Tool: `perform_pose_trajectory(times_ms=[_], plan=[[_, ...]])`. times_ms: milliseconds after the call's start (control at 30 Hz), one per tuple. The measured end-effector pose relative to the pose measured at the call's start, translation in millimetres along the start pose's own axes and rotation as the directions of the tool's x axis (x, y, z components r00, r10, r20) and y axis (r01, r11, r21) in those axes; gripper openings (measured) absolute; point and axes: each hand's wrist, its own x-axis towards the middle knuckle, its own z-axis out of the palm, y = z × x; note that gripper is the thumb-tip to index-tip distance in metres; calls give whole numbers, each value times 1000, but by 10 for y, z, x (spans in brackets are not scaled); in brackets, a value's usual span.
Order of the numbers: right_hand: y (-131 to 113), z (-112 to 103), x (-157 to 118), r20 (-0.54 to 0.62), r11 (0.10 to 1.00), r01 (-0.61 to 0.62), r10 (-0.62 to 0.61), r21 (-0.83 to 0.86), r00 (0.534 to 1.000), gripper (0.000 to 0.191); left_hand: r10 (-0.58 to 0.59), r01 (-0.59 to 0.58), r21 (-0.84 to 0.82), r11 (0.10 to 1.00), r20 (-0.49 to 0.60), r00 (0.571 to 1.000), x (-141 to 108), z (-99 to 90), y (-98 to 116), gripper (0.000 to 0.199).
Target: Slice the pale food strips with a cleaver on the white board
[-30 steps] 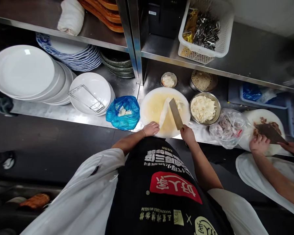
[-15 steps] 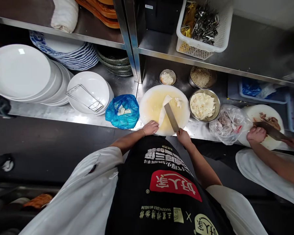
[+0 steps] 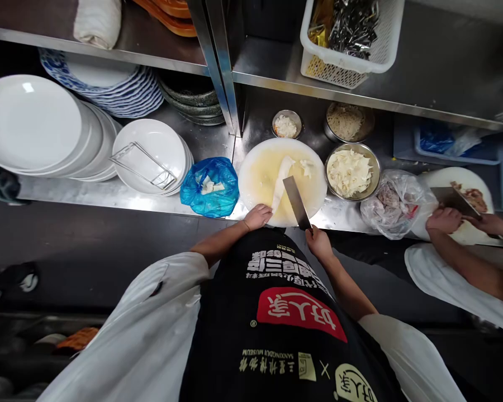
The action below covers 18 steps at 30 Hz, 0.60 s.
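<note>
A long pale strip of food [image 3: 280,183] lies lengthwise on the round white cutting board [image 3: 251,153], which is stained yellowish in the middle. At the strip's near end my left hand [image 3: 259,216] presses down, fingers closed on it. My right hand [image 3: 318,242] grips the handle of a cleaver [image 3: 296,202], whose blade lies angled over the board just right of the strip. Small cut pieces [image 3: 307,168] rest near the board's far right. Right of the board stands a metal bowl full of pale slices [image 3: 349,174].
To the left sit a blue plastic bag [image 3: 209,205] with pale pieces and white plates [image 3: 151,145] under a wire rack. A clear bag of meat [image 3: 396,209] lies to the right, beside a co-worker's hands [image 3: 444,220] cutting meat. A steel shelf [image 3: 272,82] overhangs the back.
My cleaver has shifted slightly right, away from the strip, while my left hand stays at its near end. The co-worker's cleaver has moved farther back and left. The view has shifted slightly.
</note>
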Motion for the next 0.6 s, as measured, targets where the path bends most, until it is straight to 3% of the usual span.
perform_pose_trajectory(times_ms=[100,233,367,500,600], plan=[[13,49,-67,68,1000,-12,13,-15,998,30,-2,2,12,1000,-9,1000,-17,4,3,24],[14,81,-155,21,1000,23,-23,8,1000,33,4,-4,12,1000,-7,1000,-28,-7,17,24],[-15,120,-245,100,1000,5,-4,-9,995,30,-10,10,3,1000,-13,1000,-33,-23,38,24],[-18,170,-370,64,1000,12,-13,11,998,33,-21,21,-2,1000,10,1000,-56,-16,44,28],[-6,197,-452,119,1000,-5,4,10,993,31,-49,49,-16,999,28,998,-87,-3,44,31]])
